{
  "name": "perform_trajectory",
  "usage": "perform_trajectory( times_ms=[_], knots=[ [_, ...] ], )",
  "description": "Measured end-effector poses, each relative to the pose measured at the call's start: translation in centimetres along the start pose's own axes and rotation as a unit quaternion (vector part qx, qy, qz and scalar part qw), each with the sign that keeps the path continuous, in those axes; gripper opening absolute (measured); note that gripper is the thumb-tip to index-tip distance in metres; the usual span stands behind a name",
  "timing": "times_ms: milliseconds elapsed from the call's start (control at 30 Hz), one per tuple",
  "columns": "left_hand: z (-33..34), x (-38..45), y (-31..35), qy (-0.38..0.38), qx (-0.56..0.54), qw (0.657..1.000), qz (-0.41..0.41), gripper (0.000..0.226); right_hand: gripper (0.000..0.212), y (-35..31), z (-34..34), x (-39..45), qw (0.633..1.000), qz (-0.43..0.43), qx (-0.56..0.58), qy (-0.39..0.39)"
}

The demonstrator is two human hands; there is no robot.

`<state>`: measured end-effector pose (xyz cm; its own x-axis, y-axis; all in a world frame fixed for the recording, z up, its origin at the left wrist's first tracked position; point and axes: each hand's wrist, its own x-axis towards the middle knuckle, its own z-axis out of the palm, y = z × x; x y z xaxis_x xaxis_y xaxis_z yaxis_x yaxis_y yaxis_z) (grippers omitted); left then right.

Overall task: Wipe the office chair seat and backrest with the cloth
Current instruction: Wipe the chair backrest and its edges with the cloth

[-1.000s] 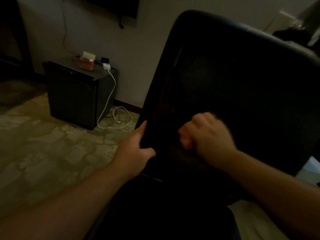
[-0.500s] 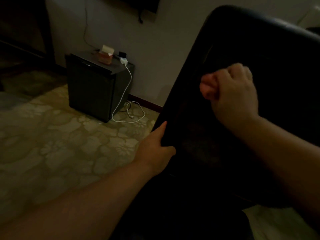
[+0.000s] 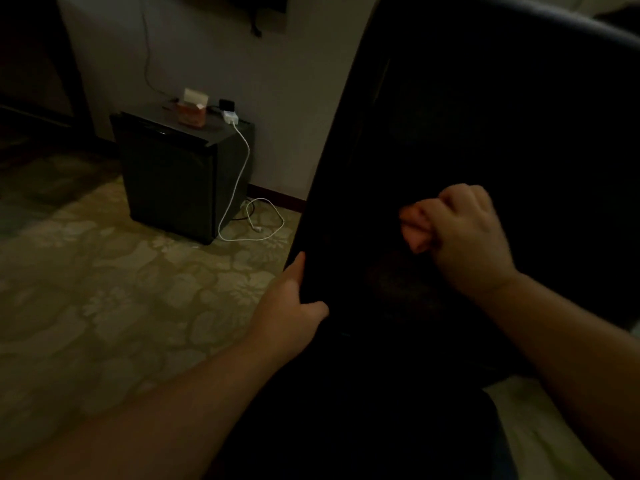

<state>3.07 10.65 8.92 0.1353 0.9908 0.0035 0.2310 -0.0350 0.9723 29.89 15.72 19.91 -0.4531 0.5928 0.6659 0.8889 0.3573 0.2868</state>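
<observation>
Gripping the backrest's (image 3: 502,140) smooth, rounded left edge, my left hand (image 3: 289,311) has its thumb on the front and its fingers wrapped behind, at lower centre of the frame. My right hand (image 3: 460,237) is curled into a fist against the dark backrest face, centre right; whether the cloth is inside that grip I cannot tell, it is too dim. At upper left a boxy black cabinet (image 3: 180,174) stands on floral patterned carpet (image 3: 104,306), a white cable (image 3: 239,174) looping down.
</observation>
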Motion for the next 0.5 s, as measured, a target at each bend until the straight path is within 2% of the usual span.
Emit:
perform_trajectory(
  times_ms=[100, 200, 333, 433, 500],
  knots=[
    [1.7, -0.8, 0.2, 0.048, 0.023, 0.999, -0.005, 0.081, 0.022, 3.7, -2.4, -4.2, 0.998, 0.052, -0.035, -0.024],
    [5.6, -2.8, 0.9, 0.083, 0.074, 0.994, -0.006, 0.101, 0.024, 4.5, -4.6, -7.9, 0.994, 0.104, -0.009, -0.03],
    [11.6, -5.6, 2.9, 0.041, 0.136, 0.988, 0.054, 0.109, 0.035, 6.4, -6.9, -14.2, 0.978, 0.207, 0.01, -0.021],
    [14.9, -6.8, 3.2, -0.002, 0.161, 0.983, 0.088, 0.106, 0.032, 7.1, -8.7, -20.3, 0.954, 0.298, 0.025, 0.0],
    [16.6, -7.5, 2.7, -0.041, 0.195, 0.975, 0.095, 0.103, 0.031, 6.8, -9.4, -23.6, 0.946, 0.323, 0.036, -0.011]
  ],
)
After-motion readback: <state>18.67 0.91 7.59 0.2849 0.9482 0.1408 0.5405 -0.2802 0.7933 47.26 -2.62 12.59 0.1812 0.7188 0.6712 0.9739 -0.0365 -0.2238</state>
